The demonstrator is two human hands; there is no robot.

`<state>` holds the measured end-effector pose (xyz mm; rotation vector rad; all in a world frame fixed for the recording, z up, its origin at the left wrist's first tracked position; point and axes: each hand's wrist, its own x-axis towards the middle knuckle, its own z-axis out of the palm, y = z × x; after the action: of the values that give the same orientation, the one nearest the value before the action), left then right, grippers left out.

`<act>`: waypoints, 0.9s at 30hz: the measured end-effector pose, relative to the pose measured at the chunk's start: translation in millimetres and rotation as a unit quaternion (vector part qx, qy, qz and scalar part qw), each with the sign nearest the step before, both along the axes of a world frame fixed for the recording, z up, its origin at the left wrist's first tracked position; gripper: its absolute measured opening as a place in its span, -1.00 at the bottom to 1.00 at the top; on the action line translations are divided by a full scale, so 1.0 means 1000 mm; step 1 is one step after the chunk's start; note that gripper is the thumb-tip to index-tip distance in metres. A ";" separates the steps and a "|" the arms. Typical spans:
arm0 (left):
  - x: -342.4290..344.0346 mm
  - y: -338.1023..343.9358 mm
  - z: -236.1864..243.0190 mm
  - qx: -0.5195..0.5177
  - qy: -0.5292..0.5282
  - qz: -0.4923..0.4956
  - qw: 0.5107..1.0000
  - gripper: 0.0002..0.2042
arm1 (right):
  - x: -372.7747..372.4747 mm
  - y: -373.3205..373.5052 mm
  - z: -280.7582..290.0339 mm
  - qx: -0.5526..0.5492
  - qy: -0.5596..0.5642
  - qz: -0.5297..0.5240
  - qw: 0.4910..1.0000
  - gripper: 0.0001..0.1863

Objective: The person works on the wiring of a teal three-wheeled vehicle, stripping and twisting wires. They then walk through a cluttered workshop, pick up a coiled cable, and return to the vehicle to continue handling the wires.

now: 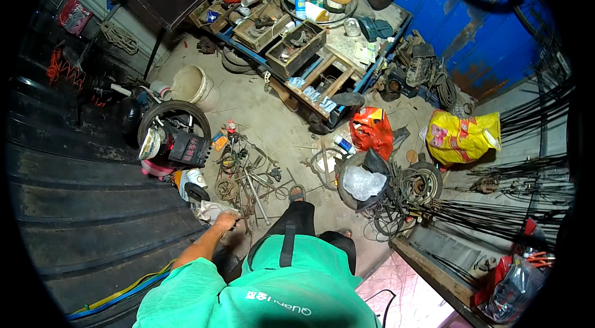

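Hanging on the left is an orange coil [64,72], with a wheel [175,106] on its right and a pale bucket [209,97] just beyond the wheel. Below these, near a white container [193,178], lies a crumpled pale bag [212,210]; the left hand [227,221] touches its right edge, but I cannot tell whether the fingers are closed on it. Right of that hand, a metal tube [256,198] lies among tangled parts on the floor. Farther off, a cluttered surface [338,36] carries a wooden box [313,50]. Next come a red bag [375,142], then a yellow bag [462,136]. The right hand is out of view.
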<state>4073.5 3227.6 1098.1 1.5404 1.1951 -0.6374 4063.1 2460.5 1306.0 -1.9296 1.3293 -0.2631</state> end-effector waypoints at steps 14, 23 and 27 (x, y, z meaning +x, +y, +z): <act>0.017 -0.018 0.074 -0.005 0.027 0.033 0.999 -0.78 | 0.005 0.056 -0.116 0.322 0.238 0.077 0.913 -0.51; 0.011 -0.002 0.054 -0.023 0.076 0.095 0.992 -0.75 | 0.140 0.061 -0.125 0.275 0.209 0.137 0.929 -0.55; -0.002 0.055 -0.032 -0.204 0.007 0.161 0.966 -0.88 | 0.164 0.072 -0.162 0.275 0.207 0.136 0.929 -0.72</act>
<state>4071.6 3282.5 1066.0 0.9738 1.2040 -0.6293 4227.4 2532.8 1144.4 -1.6912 1.1985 0.6269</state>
